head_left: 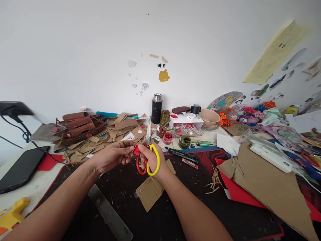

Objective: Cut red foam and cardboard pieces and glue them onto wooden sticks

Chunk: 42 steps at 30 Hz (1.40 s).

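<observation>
A small red ridged piece [136, 150] is pinched in the fingertips of my left hand [114, 155], over the dark mat. My right hand [152, 157] touches the right side of that piece with its thumb and also holds scissors [157, 160] with one yellow and one red handle loop. The scissor blades point up and away, close together. Below the hands, a brown cardboard piece [149, 194] lies on the mat, partly beneath my right wrist. A metal ruler [110, 214] lies below my left forearm.
Cardboard scraps [125, 124] and a brown model boat [81, 129] fill the back left. Behind the hands stand a black flask [156, 108] and open paint jars [167, 137]. A utility knife [184, 155] lies right. Large cardboard [271, 187] covers the right side; a yellow glue gun [15, 214] is front left.
</observation>
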Tool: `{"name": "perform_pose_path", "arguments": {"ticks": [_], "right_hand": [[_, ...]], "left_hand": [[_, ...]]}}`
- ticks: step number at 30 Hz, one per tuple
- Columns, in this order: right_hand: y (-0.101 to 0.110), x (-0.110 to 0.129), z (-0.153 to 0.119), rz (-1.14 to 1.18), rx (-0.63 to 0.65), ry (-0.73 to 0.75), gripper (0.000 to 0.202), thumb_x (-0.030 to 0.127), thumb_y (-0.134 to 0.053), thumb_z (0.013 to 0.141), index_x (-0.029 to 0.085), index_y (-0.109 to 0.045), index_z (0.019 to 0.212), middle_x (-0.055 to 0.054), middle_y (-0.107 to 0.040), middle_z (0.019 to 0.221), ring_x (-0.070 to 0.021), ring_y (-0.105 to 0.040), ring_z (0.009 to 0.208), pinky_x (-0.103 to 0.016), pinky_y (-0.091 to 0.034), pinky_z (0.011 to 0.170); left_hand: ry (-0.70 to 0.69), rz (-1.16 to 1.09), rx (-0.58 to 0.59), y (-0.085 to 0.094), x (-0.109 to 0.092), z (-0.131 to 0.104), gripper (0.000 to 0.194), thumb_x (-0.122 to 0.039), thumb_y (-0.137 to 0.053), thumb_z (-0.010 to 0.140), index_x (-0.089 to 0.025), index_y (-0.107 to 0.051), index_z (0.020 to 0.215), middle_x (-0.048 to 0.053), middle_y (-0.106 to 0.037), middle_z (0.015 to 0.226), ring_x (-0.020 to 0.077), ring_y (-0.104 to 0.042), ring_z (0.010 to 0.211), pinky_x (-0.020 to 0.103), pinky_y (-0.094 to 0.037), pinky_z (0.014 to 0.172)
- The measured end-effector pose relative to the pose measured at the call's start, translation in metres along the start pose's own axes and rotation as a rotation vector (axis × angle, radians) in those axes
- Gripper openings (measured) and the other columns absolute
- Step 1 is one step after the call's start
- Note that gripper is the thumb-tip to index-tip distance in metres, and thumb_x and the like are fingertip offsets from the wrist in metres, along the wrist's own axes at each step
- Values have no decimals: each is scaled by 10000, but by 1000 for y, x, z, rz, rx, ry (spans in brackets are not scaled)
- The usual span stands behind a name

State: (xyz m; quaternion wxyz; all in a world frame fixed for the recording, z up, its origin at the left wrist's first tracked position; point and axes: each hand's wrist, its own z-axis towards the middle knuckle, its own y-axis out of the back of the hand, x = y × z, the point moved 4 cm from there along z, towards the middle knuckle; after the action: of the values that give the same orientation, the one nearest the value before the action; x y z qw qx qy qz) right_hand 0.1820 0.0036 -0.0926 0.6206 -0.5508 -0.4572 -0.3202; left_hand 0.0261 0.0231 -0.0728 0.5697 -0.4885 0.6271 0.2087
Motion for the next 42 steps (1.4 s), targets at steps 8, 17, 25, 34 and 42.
{"name": "perform_pose_path", "arguments": {"ticks": [8,17,25,34,42], "right_hand": [[-1,0,1,1,15,11,527,661,-822,773,229,-548,902,126,-511,479,-88,-430,284,-210,-399,308],[2,-1,-1,-98,-42,12,498,664,-778,816,238,-541,919,117,-527,479,-110,-490,306,-202,-403,313],[4,-5,2,-98,-50,5,506,680,-778,824,234,-546,887,105,-538,497,-111,-500,313,-210,-424,318],[3,-9,2,-100,-46,1,493,685,-746,858,231,-555,875,95,-537,530,-105,-496,334,-215,-429,334],[9,-5,3,-86,-121,18,483,652,-773,822,242,-535,912,115,-514,499,-118,-488,304,-219,-407,306]], "left_hand": [[17,-45,5,-6,6,2,369,-320,-1005,700,-148,-731,878,-5,-649,672,95,-548,557,201,-402,518],[-7,96,-29,-15,4,-1,366,-443,-929,769,-177,-683,822,12,-665,621,122,-550,542,227,-401,524],[-28,170,-72,-16,1,-1,390,-485,-935,712,-184,-692,755,31,-687,603,135,-569,539,242,-415,531],[-38,187,-63,-18,-1,-1,425,-534,-928,720,-174,-702,707,44,-683,585,136,-581,529,243,-412,525],[-54,222,-91,-13,-8,-3,538,-682,-894,742,-172,-725,787,48,-719,672,166,-639,578,263,-455,534]]}}
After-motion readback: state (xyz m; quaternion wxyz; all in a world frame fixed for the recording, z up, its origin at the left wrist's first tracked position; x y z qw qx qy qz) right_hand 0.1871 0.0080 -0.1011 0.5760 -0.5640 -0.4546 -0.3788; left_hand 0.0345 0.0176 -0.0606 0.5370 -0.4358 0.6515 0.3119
